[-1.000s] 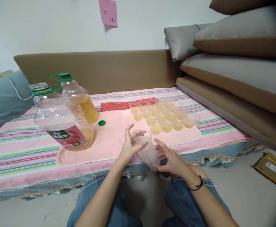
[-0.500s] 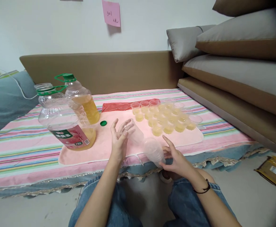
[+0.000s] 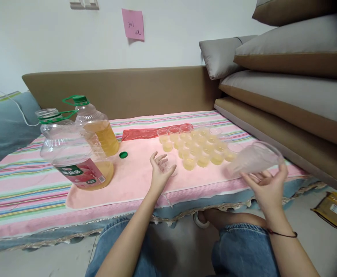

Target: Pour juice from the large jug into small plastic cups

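In my right hand is a stack of clear plastic cups, tilted on its side above the right end of the pink towel. The fingers and thumb grip it from below and from the right. My left hand is curled round a clear plastic cup near the middle of the towel. That cup is hard to make out, and my fingers partly cover it. Just beyond stand rows of cups with pale yellow drink, close together.
An uncapped big bottle with little drink stands at left. Behind it is a fuller capped bottle. A green cap and a red plastic bag lie on the pink towel. Stacked cushions rise at right.
My right hand has moved right and up with the stack of cups, away from my left hand. My left hand has shifted slightly right with its cup. The view has tilted a little.
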`<state>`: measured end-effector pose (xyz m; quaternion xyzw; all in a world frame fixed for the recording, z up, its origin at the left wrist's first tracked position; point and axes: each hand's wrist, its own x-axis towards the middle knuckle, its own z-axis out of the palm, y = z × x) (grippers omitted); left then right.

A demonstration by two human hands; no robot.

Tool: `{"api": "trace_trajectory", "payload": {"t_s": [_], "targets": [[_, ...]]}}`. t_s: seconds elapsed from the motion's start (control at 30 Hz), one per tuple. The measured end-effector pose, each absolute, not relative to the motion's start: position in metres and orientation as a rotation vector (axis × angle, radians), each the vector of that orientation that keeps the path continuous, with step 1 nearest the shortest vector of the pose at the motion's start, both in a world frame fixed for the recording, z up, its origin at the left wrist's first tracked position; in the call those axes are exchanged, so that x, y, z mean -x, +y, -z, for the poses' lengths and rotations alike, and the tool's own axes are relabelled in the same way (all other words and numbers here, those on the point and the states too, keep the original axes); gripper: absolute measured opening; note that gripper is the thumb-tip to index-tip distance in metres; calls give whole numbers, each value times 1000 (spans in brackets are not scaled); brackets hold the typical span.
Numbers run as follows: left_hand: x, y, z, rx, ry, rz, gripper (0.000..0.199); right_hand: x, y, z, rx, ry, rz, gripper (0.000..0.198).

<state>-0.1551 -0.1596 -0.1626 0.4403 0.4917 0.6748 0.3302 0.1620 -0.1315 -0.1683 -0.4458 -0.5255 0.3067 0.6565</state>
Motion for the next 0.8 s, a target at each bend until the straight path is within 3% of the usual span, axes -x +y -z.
{"api": "trace_trajectory", "payload": {"t_s": [0.13, 0.23, 0.57, 0.8], "targets": [[153, -156, 174, -1219, 1350, -1722, 85, -208, -86, 169, 1232, -972, -506, 142], [155, -157, 178, -1298, 1377, -1675, 83, -230, -51, 172, 1387, -892, -457, 145], [162, -167, 177, -1462, 1414, -1497, 100, -229, 13, 198, 1518, -1003, -451, 118], [181, -182, 171, -1526, 1595, -1313, 118, -230, 26, 203, 1587, -1037, -421, 114]]}}
